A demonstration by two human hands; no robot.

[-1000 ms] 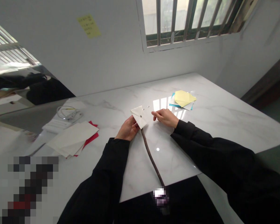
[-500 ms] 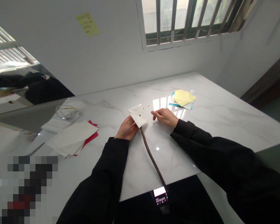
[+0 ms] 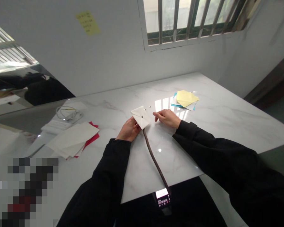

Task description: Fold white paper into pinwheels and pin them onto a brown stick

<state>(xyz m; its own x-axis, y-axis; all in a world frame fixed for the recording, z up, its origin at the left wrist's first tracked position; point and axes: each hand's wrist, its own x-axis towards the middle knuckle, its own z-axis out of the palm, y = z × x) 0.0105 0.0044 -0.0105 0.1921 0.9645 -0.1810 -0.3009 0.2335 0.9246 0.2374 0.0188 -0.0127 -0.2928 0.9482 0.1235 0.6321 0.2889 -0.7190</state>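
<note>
My left hand point(image 3: 128, 129) is closed on a small square of folded white paper point(image 3: 140, 116), holding it from its lower left side with the fingers partly behind it. Its folds look like an envelope's, and a small shiny metal dot point(image 3: 142, 116) sits near its middle. From the paper's lower corner a long brown strand point(image 3: 153, 157), slightly curved, runs down past the table's front edge; stick or cord, I cannot tell. To the right of the paper, apart from it, my right hand point(image 3: 168, 118) has its fingers curled together; whatever they may hold is hidden.
Two tiny shiny pieces, one of them a bead-like dot point(image 3: 150, 107), lie beyond the paper. Yellow, white and blue sheets point(image 3: 186, 98) are at the back right. White and red sheets point(image 3: 73, 140) and a coiled cable point(image 3: 68, 113) are at left. A lit screen point(image 3: 162, 197) shows below the table edge.
The white paper has shifted very slightly to the right in my left hand. My right hand stays almost where it was.
</note>
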